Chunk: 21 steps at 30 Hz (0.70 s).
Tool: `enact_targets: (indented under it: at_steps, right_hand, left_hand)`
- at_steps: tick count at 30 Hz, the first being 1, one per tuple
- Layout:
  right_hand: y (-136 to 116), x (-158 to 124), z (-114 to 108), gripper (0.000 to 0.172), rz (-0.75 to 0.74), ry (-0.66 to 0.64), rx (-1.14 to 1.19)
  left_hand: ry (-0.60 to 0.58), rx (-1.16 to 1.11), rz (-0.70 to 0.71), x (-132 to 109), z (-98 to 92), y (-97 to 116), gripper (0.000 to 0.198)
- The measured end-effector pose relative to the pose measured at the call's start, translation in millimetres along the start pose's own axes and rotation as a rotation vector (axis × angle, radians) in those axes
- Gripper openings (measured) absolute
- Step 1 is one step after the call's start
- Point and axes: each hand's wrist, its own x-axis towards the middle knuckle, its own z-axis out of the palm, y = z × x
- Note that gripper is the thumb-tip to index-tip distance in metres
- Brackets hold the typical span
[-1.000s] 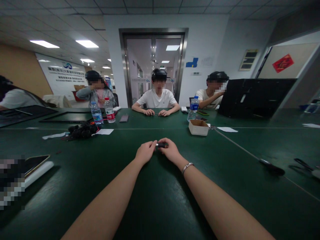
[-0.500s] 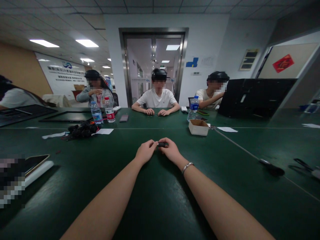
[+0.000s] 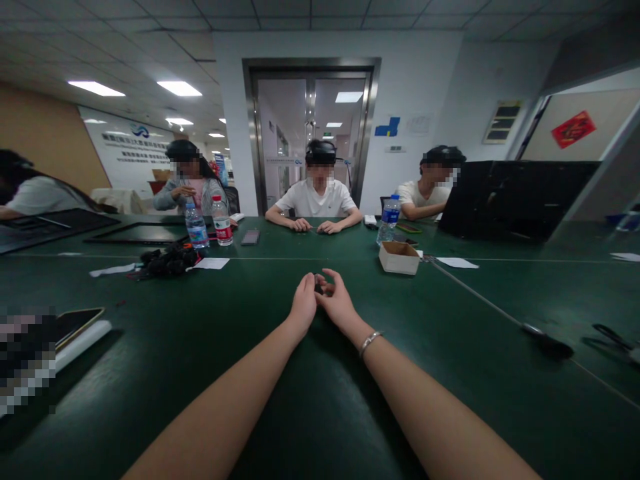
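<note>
Left hand [image 3: 303, 301], right hand [image 3: 341, 300] around small dark object [image 3: 318, 288]
Cannot tell which one clamps it; open white box [image 3: 399, 264] sits at two o'clock.

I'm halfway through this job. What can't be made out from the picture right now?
All in the head view:
- Small dark object: mostly covered by the left hand and right hand; its full shape and which hand grips it can't be told.
- Open box: the near part of its inside, behind its front wall.
- Grey item: cut off by the right edge.
- Wall sign: smaller lettering too small and blurred.
</note>
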Motion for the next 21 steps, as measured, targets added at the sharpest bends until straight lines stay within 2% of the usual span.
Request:
enact_targets:
  at_steps: [2,5,8,10,12,15,16,18,20,21]
  right_hand:
    - [0,-3,3,0.072,-0.002,-0.037,-0.036]
    - [0,-8,8,0.074,0.006,-0.152,-0.073]
    - [-4,-11,3,0.066,0.021,-0.207,-0.191]
    - [-11,-9,-12,0.061,-0.025,-0.224,-0.391]
    - [-21,-7,-42,0.057,-0.127,-0.237,-0.663]
    - [-40,-12,-108,0.047,-0.209,-0.091,-1.097]
    - [-46,-17,-134,0.045,-0.186,-0.012,-1.256]
    - [-55,-33,-185,0.043,-0.042,0.110,-1.524]
    - [-61,-55,-232,0.046,0.107,0.188,-1.695]
    - [-62,-66,-252,0.048,0.173,0.219,-1.745]
  left_hand:
    - [0.064,0.111,0.069,0,-0.7,-3,0.034]
    - [0.181,0.393,0.181,3,-15.1,-2,0.034]
    - [0.197,0.722,0.210,5,-42.4,10,0.036]
    - [0.181,0.947,0.166,4,-68.0,23,0.041]
    - [0.099,1.194,0.156,0,-100.6,36,0.045]
    - [0.025,1.591,0.177,-14,-162.4,56,0.044]
    - [0.040,1.678,0.169,-22,-185.7,63,0.044]
    - [0.065,1.789,0.138,-40,-233.5,74,0.045]
    - [0.064,1.836,0.106,-60,-279.4,81,0.043]
    - [0.112,1.860,0.081,-70,-300.3,84,0.041]
